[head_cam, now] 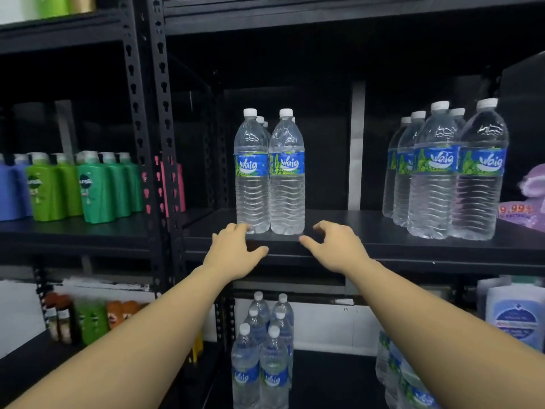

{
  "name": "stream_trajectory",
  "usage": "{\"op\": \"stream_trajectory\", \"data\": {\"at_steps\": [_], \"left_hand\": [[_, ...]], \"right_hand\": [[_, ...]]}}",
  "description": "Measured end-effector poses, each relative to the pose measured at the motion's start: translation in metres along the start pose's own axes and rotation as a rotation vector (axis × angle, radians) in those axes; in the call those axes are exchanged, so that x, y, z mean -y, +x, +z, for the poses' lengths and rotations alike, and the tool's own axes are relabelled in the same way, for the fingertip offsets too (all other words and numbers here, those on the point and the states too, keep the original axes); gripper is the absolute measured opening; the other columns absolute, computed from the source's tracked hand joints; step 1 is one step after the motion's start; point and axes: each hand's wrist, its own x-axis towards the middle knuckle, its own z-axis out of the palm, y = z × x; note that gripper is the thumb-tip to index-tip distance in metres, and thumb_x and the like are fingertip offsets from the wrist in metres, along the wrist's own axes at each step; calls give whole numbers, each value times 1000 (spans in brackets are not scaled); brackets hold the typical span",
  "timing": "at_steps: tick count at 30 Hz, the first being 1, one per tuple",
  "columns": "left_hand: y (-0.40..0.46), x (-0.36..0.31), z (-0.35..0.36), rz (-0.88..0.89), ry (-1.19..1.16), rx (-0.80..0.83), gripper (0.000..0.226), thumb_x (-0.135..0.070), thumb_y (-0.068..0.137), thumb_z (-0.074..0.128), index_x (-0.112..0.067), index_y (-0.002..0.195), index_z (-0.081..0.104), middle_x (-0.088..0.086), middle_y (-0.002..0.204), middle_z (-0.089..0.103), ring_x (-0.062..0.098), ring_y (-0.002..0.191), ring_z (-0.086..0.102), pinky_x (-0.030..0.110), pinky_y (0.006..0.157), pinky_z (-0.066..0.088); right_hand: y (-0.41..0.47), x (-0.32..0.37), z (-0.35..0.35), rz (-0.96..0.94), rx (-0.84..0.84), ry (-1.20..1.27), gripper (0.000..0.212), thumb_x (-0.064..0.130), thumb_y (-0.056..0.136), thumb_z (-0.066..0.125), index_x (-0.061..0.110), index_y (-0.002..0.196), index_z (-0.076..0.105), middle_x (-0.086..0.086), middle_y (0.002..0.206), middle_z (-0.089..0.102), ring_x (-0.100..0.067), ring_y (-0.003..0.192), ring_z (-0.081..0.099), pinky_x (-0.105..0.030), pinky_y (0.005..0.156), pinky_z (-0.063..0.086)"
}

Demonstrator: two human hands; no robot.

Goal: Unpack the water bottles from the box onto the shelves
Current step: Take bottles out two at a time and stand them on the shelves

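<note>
A black metal shelving rack [160, 119] with slotted uprights fills the view, and its black middle shelf board [368, 228] carries the water bottles. On the right of that board stands a cluster of clear plastic water bottles with white caps and blue-green labels [436, 172], packed close together in rows running back. Near the middle of the board a smaller group of the same clear bottles [269, 172] stands upright in two files, the front pair touching side by side at the shelf's front edge. On the shelf below, another double file of clear bottles [265, 349] stands upright, and more of them [404, 379] show at the lower right. The neighbouring rack on the left holds green plastic shampoo bottles [94, 187] beside blue ones [13, 190]. A lilac plastic pack [530, 199] lies at the far right of the middle board, and a white jug with a blue label [513, 314] stands below it.

Both bare forearms reach up towards the middle pair. The left hand [236, 252] is loosely curled and holds nothing, its fingertips at the base of the front left bottle; whether they touch it I cannot tell. The right hand [336, 246] is relaxed with bent fingers and thumb apart, empty, just beside the base of the front right bottle
</note>
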Motion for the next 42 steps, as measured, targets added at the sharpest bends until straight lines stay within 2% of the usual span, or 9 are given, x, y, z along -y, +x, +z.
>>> {"op": "stream_trajectory", "data": {"at_steps": [3, 7, 14, 18, 26, 30, 34, 38, 42], "left_hand": [[-23, -14, -1, 52, 58, 48, 77, -58, 98, 62, -19, 159, 40, 4, 163, 40, 28, 152, 36, 56, 131, 9], [-52, -34, 0, 82, 84, 118, 81, -59, 98, 62, -20, 163, 34, 2, 168, 35, 25, 156, 32, 57, 130, 5], [-97, -64, 22, 95, 58, 143, 83, -58, 95, 65, -20, 162, 34, 6, 165, 39, 27, 153, 35, 53, 127, 28], [-127, -68, 52, 67, 4, 182, 82, -58, 95, 66, -21, 161, 36, 5, 162, 41, 27, 149, 39, 46, 120, 39], [-197, -36, 154, -21, -75, 349, 79, -56, 94, 68, -19, 158, 41, 4, 157, 44, 26, 146, 41, 40, 113, 42], [-232, -7, 214, -109, -133, 476, 75, -59, 93, 68, -25, 155, 43, 0, 153, 45, 24, 136, 52, 41, 98, 51], [-268, 23, 276, -155, -153, 617, 71, -59, 94, 68, -24, 152, 46, 1, 149, 49, 24, 138, 49, 42, 108, 48], [-310, 43, 336, -241, -199, 747, 71, -60, 93, 69, -24, 149, 47, 0, 143, 51, 21, 134, 52, 39, 106, 50], [-351, 50, 398, -307, -218, 841, 71, -59, 91, 71, -21, 147, 50, 2, 139, 52, 19, 129, 56, 35, 104, 51]], "right_hand": [[-22, -18, -10, -50, 1, -115, 65, 65, 98, 56, 24, 149, 55, 0, 136, 69, -26, 129, 60, -47, 114, 43], [-49, -46, -24, -69, 25, -166, 72, 65, 98, 56, 25, 156, 47, -1, 142, 65, -27, 138, 53, -56, 124, 31], [-105, -81, -45, 4, 84, -108, 75, 62, 99, 56, 24, 161, 38, -4, 137, 68, -29, 139, 52, -51, 114, 44], [-143, -104, -32, 42, 116, -78, 75, 62, 99, 58, 25, 161, 39, -1, 153, 56, -27, 144, 47, -49, 113, 44], [-232, -166, 40, 182, 259, -82, 74, 58, 99, 60, 21, 161, 41, -1, 153, 56, -27, 146, 44, -49, 113, 43], [-273, -199, 83, 285, 354, -54, 75, 62, 96, 62, 23, 158, 45, 0, 151, 59, -27, 140, 52, -51, 111, 47], [-318, -236, 124, 406, 453, -45, 76, 65, 94, 62, 23, 156, 48, -1, 151, 59, -29, 139, 53, -51, 110, 47], [-364, -276, 153, 556, 538, -40, 73, 63, 96, 62, 24, 157, 47, -5, 147, 61, -31, 135, 55, -49, 108, 49], [-406, -322, 176, 684, 559, -28, 64, 49, 99, 67, 18, 153, 53, -9, 147, 63, -32, 136, 57, -41, 110, 46]]}}
